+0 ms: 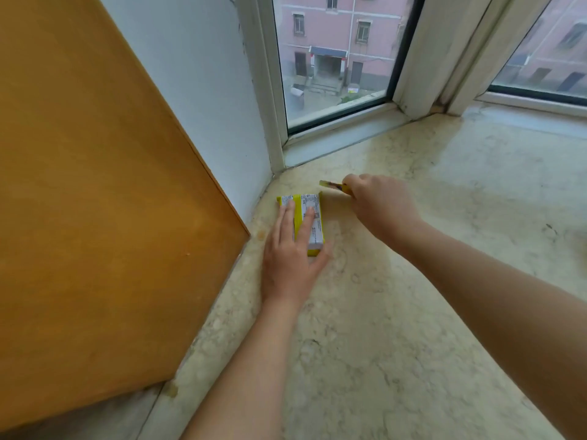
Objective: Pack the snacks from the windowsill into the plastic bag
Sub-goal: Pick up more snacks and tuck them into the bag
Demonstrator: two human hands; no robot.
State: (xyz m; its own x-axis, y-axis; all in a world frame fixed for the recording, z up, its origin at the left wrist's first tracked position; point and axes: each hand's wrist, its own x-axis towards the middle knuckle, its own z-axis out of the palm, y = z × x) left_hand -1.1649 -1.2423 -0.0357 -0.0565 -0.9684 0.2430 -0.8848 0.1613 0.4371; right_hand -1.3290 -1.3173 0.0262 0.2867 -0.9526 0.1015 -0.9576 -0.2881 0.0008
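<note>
Left hand flat, fingers straight, on yellow snack pack lying on windowsill near left wall — long side pointing far. Right hand just right, pinching small yellow snack. No bag seen.

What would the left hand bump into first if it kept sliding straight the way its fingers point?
Probably the white wall in the windowsill corner. The left hand lies flat on the yellow snack packet, fingers pointing up toward that corner; nothing else shows in between, though depth is hard to judge.
</note>
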